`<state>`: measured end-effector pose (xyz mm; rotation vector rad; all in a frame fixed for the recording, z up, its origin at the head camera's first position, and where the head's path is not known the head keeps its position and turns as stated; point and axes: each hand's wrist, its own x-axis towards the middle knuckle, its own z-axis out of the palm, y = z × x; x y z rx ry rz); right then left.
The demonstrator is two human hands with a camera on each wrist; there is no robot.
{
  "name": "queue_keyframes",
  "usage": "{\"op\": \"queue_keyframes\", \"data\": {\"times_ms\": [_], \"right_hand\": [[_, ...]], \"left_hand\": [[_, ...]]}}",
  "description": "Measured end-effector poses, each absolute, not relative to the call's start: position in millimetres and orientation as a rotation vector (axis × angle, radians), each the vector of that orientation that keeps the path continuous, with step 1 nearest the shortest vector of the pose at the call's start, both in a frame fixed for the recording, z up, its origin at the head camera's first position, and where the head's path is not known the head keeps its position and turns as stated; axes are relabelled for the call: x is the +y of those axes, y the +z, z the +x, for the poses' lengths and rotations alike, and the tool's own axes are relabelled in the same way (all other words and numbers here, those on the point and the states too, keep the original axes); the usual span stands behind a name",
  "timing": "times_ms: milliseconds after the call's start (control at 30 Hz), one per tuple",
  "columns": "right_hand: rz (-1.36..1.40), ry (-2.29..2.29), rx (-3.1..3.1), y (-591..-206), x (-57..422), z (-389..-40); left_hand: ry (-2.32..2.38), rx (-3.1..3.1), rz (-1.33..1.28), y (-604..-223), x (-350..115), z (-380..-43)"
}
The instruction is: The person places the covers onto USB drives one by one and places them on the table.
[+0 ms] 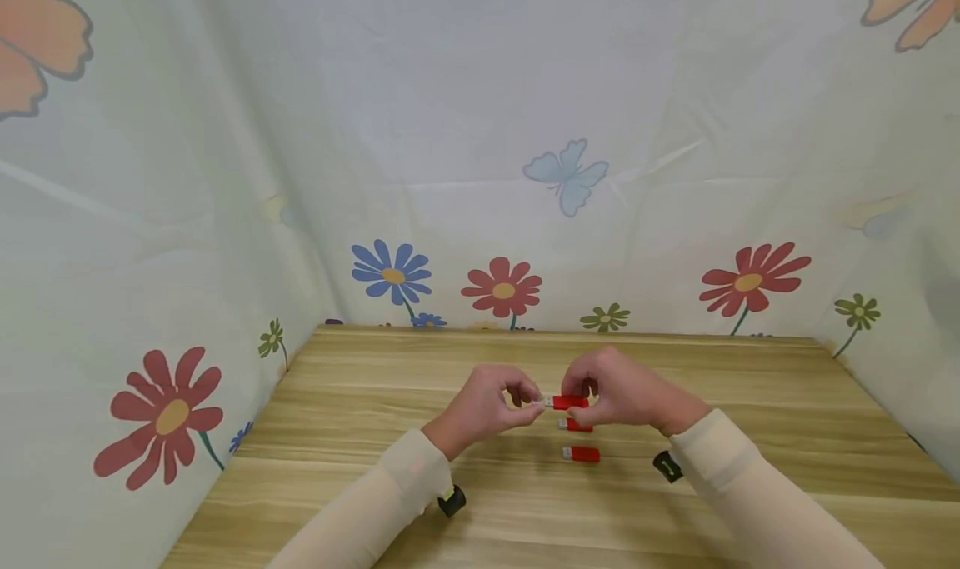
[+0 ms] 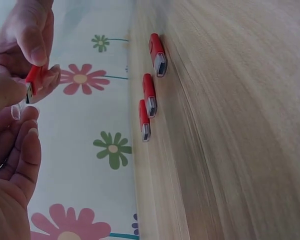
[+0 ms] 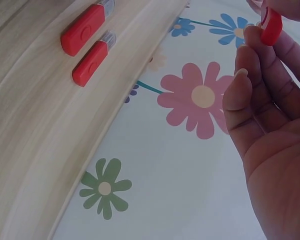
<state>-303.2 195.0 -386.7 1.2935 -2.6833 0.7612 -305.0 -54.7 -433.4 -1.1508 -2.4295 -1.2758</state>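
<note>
A red USB stick [image 1: 570, 402] is held above the table by my right hand [image 1: 618, 390], pinched between thumb and fingers. Its bare metal plug [image 2: 29, 93] points toward my left hand [image 1: 491, 402]. Between the left thumb and fingertips is a small clear cap [image 2: 16, 111], pinched right beside the plug. In the right wrist view only the red end of the stick [image 3: 272, 27] shows past the fingers, and the plug is hidden there.
On the wood-grain table [image 1: 375, 369] several red USB sticks lie in a row with clear caps on: a near one [image 2: 158, 55], a middle one [image 2: 149, 95] and a far one [image 2: 144, 120]. A flower-patterned cloth [image 1: 450, 177] hangs behind the table and at its sides.
</note>
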Motion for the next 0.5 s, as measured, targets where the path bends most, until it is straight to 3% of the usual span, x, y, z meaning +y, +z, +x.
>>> {"op": "queue_keyframes", "data": {"times_ms": [500], "right_hand": [[1.324,0.768,-2.667,-389.8,193.0,-303.2]], "left_hand": [[-1.215,-2.457,-1.182,-437.6,-55.4,-310.1]]}}
